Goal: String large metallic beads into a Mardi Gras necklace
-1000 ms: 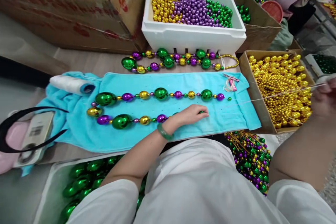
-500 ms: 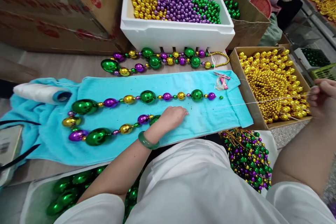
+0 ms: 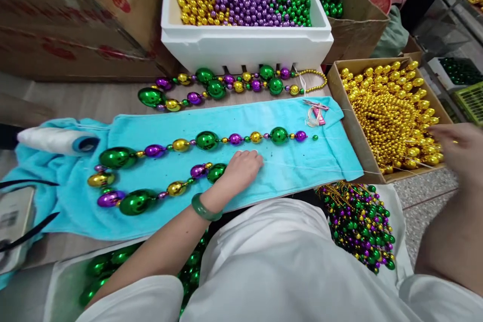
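Note:
A strand of large green, gold and purple beads point(image 3: 207, 140) lies in a U on a turquoise towel point(image 3: 241, 121). My left hand point(image 3: 243, 170), with a green bangle at the wrist, is closed over the lower end of that strand, and its fingers hide the beads beneath. From its fingertips a thin thread point(image 3: 294, 165) runs right across the towel. My right hand point(image 3: 460, 153) is smeared by motion at the right edge of a carton of gold beads point(image 3: 388, 115); what its fingers hold cannot be made out. Small scissors point(image 3: 316, 105) rest at the towel's upper right.
Behind the towel lies a finished-looking bead necklace point(image 3: 216, 89) before a white foam box point(image 3: 245, 43) of small beads. A thread spool point(image 3: 56, 140) stands left. Cardboard boxes point(image 3: 124, 35) flank the back. Bead strings point(image 3: 362, 226) hang below the carton.
My right hand has come down slightly, and the thread that was taut toward it now lies lower and slacker. My left hand stays on the strand. The whole view has shifted a little.

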Motion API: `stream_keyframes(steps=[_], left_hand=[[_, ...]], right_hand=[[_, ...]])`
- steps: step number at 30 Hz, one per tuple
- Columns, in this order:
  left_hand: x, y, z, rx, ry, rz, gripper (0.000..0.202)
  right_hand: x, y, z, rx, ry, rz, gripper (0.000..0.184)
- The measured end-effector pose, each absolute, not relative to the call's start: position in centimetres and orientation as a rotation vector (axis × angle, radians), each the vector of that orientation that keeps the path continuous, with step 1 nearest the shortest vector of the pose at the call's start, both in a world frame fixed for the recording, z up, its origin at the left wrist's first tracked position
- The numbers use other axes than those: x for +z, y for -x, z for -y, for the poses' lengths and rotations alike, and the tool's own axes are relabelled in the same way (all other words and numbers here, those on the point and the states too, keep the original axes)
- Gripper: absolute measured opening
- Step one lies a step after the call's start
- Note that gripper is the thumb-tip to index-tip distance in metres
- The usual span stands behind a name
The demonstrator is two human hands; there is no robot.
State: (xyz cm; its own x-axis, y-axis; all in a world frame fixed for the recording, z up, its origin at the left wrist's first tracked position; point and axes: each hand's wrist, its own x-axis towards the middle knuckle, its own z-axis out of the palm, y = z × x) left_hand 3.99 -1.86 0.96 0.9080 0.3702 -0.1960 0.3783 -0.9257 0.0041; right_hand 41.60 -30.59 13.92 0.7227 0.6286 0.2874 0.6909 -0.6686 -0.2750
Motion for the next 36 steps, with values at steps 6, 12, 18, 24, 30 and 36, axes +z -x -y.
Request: stream_keyframes(steps=[6,12,18,24,30,36], left_hand=[[1.8,-4.1,3.4,-0.207,-3.041,-0.546,0.023],[2.3,-4.9,5.8,-0.124,-2.933,-0.768,0.022],[0.5,-6.6,8.3,0.208,-2.770,-0.821,0.030],[-1.5,-8.2,10.6,0.585,-2.794,-0.462,0.026],[-2.0,-8.9,11.4,0.625,-2.840,-0.328,0.025],[-2.6,-9.4,11.7,0.683,-2.896,-0.038,0.025]], right_hand=[[3.2,-30.3,20.8,0.524,2.439,1.767,0.029],[0.4,-30.7,17.2,0.195,2.476,1.558,0.030],[0.2,-32.9,15.4,0.432,2.363,1.346,0.018],[1.2,-29.6,14.1,0.871,2.186,1.134,0.021],[2.5,-25.9,12.1,1.161,2.104,1.092,0.017],[2.6,-24.9,11.2,1.534,2.066,1.022,0.005]])
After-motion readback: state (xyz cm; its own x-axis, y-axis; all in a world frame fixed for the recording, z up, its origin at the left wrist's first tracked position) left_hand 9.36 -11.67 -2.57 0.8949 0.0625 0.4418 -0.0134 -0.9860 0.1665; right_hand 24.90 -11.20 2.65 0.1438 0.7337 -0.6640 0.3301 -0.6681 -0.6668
